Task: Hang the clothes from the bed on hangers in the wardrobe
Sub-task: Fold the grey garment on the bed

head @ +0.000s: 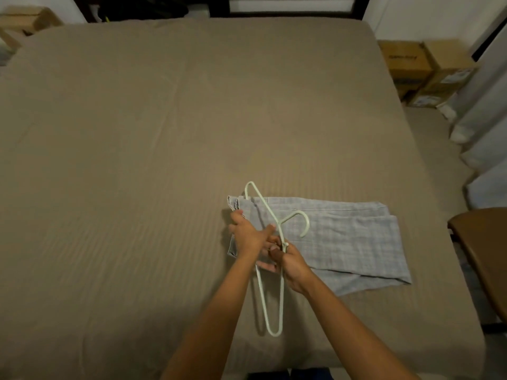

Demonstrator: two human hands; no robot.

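Note:
A folded grey plaid garment (343,237) lies on the bed (164,133), near its front right part. My right hand (293,266) grips a white plastic hanger (274,311) just below its neck, above the garment's left part. The hook points right and the long loop hangs toward me. My left hand (247,234) reaches across the hanger's frame. Its fingers rest on the garment's left end and its thumb is spread toward the hanger. The wardrobe is out of view.
A tan striped sheet covers the whole bed. Cardboard boxes (428,69) are stacked on the floor at the back right, next to pale curtains (485,127). A brown chair (482,256) stands close to the bed's right side. Another box (27,20) sits at the back left.

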